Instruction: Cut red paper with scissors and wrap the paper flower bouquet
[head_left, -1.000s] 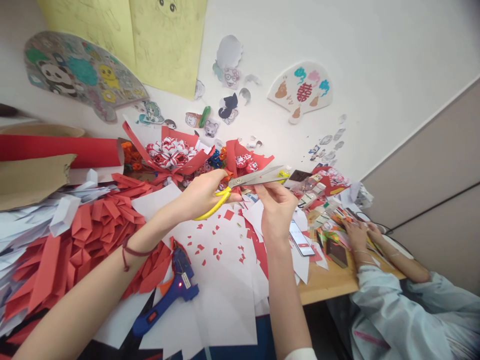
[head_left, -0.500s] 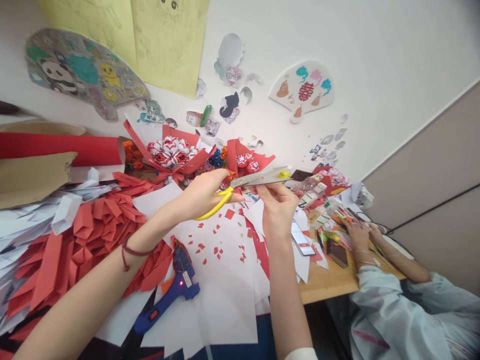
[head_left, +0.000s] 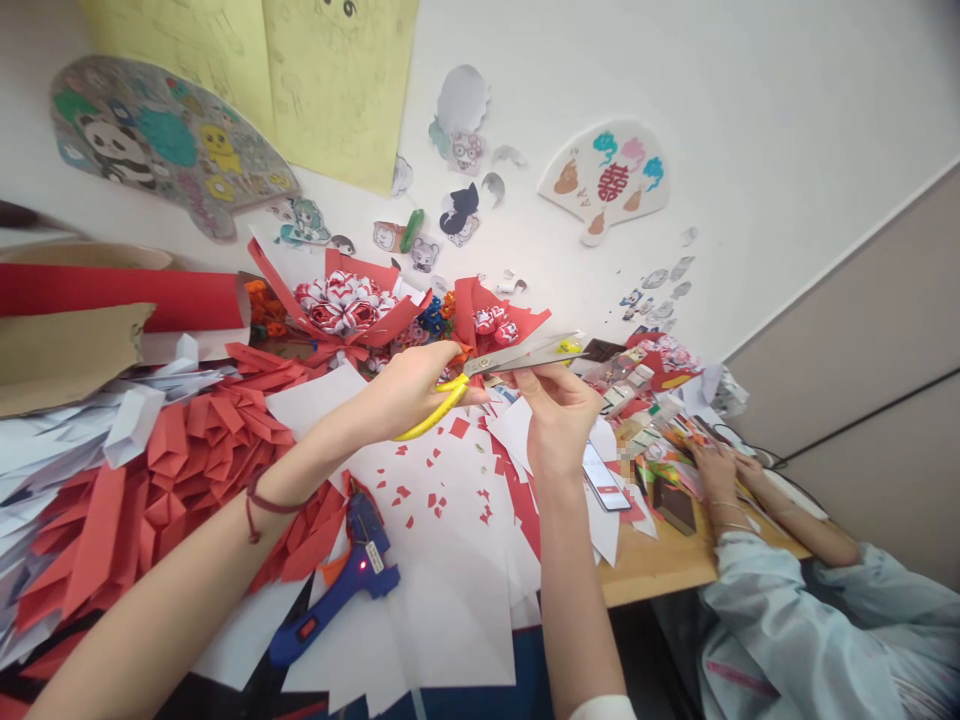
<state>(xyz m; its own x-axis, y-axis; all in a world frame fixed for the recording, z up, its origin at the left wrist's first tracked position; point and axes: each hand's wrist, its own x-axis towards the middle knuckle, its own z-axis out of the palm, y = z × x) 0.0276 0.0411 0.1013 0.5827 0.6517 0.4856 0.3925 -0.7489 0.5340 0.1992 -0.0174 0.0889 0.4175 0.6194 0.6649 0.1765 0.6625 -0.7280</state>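
My left hand (head_left: 420,392) is closed on the yellow handles of a pair of scissors (head_left: 486,365). The scissors' blades stand slightly apart and point right, over the fingertips of my right hand (head_left: 559,415). The fingers of my right hand are pinched together just under the blades; what they hold is too small or hidden to make out. Below both hands, small red paper scraps (head_left: 433,498) lie scattered on white paper sheets (head_left: 442,600).
A blue glue gun (head_left: 337,590) with a lit red light lies below my left wrist. Folded red papers (head_left: 187,450) are heaped at left. Paper-flower bouquets (head_left: 349,305) stand behind. At right are a phone (head_left: 606,478) and another person's hands (head_left: 716,475).
My two hands and the scissors have shifted very slightly to the right. The scissors' blades remain slightly apart.
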